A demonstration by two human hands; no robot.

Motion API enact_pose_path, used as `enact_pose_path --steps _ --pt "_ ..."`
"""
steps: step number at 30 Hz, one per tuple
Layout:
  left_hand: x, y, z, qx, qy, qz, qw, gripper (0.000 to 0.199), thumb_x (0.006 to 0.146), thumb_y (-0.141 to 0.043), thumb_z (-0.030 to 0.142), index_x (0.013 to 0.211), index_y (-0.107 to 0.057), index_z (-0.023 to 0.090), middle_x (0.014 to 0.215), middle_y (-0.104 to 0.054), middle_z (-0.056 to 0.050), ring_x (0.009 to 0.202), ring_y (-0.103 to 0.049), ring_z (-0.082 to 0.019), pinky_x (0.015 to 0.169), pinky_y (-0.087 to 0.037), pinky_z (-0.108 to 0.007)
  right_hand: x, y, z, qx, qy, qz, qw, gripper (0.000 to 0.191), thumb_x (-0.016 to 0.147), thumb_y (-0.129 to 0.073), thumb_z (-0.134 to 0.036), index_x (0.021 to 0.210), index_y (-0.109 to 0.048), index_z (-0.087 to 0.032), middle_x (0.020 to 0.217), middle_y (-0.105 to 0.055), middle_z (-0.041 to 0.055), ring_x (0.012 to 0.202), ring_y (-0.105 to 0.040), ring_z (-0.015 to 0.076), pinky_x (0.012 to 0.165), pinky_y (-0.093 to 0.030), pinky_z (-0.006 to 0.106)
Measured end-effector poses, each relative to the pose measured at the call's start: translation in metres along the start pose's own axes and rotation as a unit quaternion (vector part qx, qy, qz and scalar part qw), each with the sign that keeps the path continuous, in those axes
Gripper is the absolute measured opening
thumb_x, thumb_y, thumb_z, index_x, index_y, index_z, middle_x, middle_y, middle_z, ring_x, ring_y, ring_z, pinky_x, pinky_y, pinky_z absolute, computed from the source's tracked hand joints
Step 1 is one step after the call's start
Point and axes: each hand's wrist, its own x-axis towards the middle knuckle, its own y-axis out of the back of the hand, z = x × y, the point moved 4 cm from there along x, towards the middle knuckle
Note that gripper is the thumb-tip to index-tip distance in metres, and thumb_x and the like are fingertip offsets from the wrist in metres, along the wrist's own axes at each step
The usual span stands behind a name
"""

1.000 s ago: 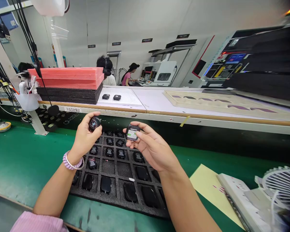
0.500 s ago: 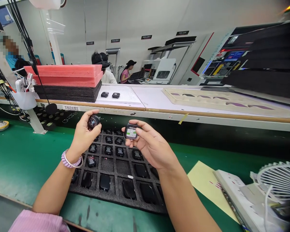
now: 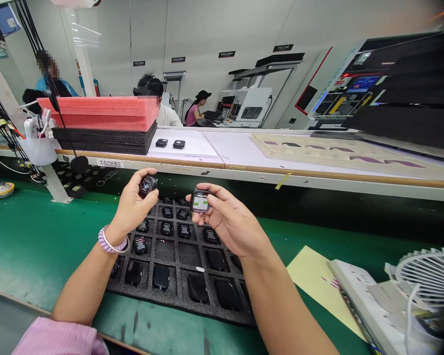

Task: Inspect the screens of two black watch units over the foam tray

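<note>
My left hand [image 3: 135,204] pinches a dark watch body [image 3: 147,186] between thumb and fingers; its lit face shows a dial-like pattern. Level with it, my right hand [image 3: 229,219] grips a second watch body [image 3: 200,201] whose screen shows white and green bands. Neither has a strap that I can see. Below both hands lies a black foam tray [image 3: 166,271] divided into square pockets. Several dark watch bodies sit in the pockets, such as one watch body [image 3: 161,277] near the front. Two middle pockets hold nothing, and a small white piece [image 3: 200,269] rests on a divider.
Behind the bench runs a shelf [image 3: 237,148] carrying pink foam blocks [image 3: 103,112], black foam sheets [image 3: 103,139], two small black pieces [image 3: 170,143] and a beige tray [image 3: 340,154]. A white fan [image 3: 429,276] and yellow paper [image 3: 314,281] lie right. People sit beyond the shelf.
My left hand has shifted slightly right with its watch body, whose face is turned a little. The right hand holds nearly still. Behind, a person at the far left has moved right.
</note>
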Motion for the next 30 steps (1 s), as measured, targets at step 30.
enact_pose_path --steps 30 --pt "-0.014 -0.042 -0.003 -0.291 0.137 -0.14 0.936 0.048 0.071 -0.066 0.014 0.116 -0.051 0.017 0.104 -0.066 -0.004 0.068 -0.073 -0.013 0.071 -0.064 -0.024 0.003 0.001 0.007 -0.001 0.005 -0.007 1.0 0.049 0.073 -0.079 -0.024 0.116 -0.057 -0.024 0.098 -0.069 0.0031 0.068 -0.062 0.0152 0.064 -0.049 0.029"
